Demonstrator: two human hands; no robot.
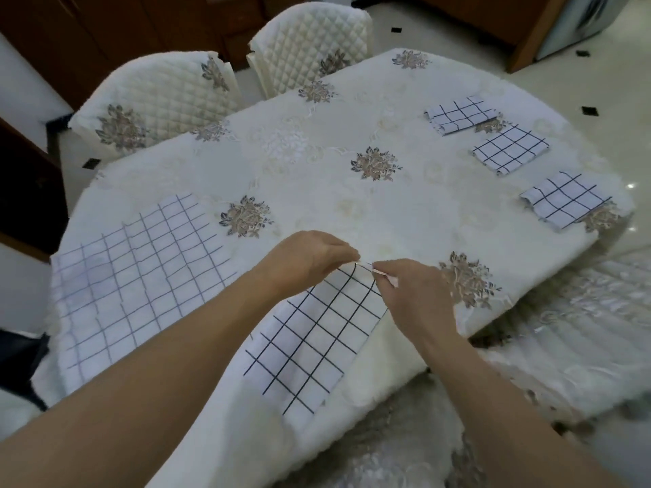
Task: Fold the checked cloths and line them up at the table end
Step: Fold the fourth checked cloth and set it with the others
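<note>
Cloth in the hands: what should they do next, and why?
Probably fold the cloth in half, far edge to near edge. The left hand and right hand pinch the far edge, and it is a long strip, longer than the folded cloths already lined up.

Bench [317, 163]: rounded, draped in a cream tablecloth [405, 213] embroidered with brown-grey flower sprays.
First quilted chair [158, 96]: cream cover, at the bench's far-left edge.
Second quilted chair [310, 37]: beside the first, farther along that edge.
Lace-covered chair [581, 329]: at the bench's near-right edge.
Floor [581, 82]: glossy pale tiles, small black insets, light glints.
Dark wooden cabinets [105, 26]: beyond the quilted chairs.
</note>
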